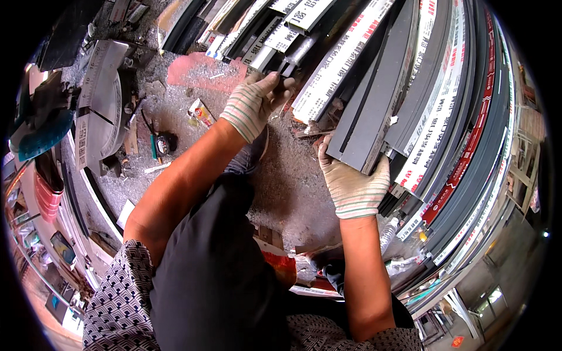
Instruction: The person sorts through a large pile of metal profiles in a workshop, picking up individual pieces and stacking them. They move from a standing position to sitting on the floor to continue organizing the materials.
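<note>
Striped white work gloves cover both hands. At the upper centre my left hand [256,105] has its fingers curled at the near end of a silver metal profile [300,51], which juts out from a stack of film-wrapped profiles [281,36]. My right hand [356,184] grips the near end of a wide dark grey profile [370,114], thumb on its right side and fingers on its left. This grey profile lies on the pile, with a dark groove along its length. Beside it on the left is a profile in white printed film [345,61].
Many long grey and white profiles [462,117] curve along the right. Left, a saw with a teal guard [42,140] stands by a graduated metal plate [96,99]. A tape measure [165,143], a small packet [202,112] and pink sheet [205,72] lie on the gritty floor.
</note>
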A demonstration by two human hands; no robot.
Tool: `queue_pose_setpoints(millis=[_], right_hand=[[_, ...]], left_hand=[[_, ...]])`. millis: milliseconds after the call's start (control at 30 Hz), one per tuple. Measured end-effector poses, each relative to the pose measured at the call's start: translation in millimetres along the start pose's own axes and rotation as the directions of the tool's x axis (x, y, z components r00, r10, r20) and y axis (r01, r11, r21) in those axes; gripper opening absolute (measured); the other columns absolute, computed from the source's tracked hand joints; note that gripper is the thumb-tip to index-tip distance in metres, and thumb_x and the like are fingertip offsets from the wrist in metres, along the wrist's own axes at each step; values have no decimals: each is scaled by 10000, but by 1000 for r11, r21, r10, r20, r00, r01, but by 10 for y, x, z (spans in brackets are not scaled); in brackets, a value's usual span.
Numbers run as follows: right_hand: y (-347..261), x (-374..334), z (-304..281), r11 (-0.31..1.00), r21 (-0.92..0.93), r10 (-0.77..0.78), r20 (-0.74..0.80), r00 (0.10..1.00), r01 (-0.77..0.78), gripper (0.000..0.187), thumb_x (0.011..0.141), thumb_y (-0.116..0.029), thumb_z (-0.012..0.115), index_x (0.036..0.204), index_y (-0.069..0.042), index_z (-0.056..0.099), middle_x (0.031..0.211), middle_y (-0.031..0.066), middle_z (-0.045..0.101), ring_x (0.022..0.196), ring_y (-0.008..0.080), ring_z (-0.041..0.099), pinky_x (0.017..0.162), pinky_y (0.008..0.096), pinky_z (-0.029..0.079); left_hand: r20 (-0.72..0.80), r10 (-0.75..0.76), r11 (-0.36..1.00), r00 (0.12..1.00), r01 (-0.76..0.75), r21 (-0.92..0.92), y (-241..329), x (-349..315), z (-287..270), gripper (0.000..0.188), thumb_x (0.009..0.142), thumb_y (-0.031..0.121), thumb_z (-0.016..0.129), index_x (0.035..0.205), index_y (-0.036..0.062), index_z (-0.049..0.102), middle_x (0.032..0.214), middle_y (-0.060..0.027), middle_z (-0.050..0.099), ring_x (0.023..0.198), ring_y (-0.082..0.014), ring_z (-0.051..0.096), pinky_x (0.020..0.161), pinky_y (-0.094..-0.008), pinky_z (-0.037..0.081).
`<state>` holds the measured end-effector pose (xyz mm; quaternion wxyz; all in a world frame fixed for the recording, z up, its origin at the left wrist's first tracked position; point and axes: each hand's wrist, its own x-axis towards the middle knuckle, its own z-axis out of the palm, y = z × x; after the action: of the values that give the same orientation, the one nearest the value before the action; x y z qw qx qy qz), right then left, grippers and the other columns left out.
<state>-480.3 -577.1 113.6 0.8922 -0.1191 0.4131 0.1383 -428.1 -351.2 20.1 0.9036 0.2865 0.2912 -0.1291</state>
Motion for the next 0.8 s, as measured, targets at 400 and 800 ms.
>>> queue_pose_setpoints(millis=[400, 800], right_hand=[[-3, -47, 47, 1000, -4, 22, 42, 999, -22, 581, 965, -460, 456, 1329, -14, 529, 1213, 245, 571, 1083, 407, 577, 941, 566, 520], [0, -50, 42, 999, 17, 35, 40, 999, -36, 593, 963, -466, 445, 1348, -23, 529, 1238, 236, 575, 1082, 397, 580, 943, 566, 518]], left_hand=[[-20, 3, 998, 1000, -4, -56, 76, -85, 77, 155, 1003, 129, 607, 1067, -10, 580, 1003, -135, 680, 987, -215, 713, 791, -253, 651], [-103, 18, 999, 995, -22, -38, -53, 253, -29, 300, 999, 229, 638, 1111, -12, 498, 915, -121, 676, 706, -176, 681, 577, -233, 592]])
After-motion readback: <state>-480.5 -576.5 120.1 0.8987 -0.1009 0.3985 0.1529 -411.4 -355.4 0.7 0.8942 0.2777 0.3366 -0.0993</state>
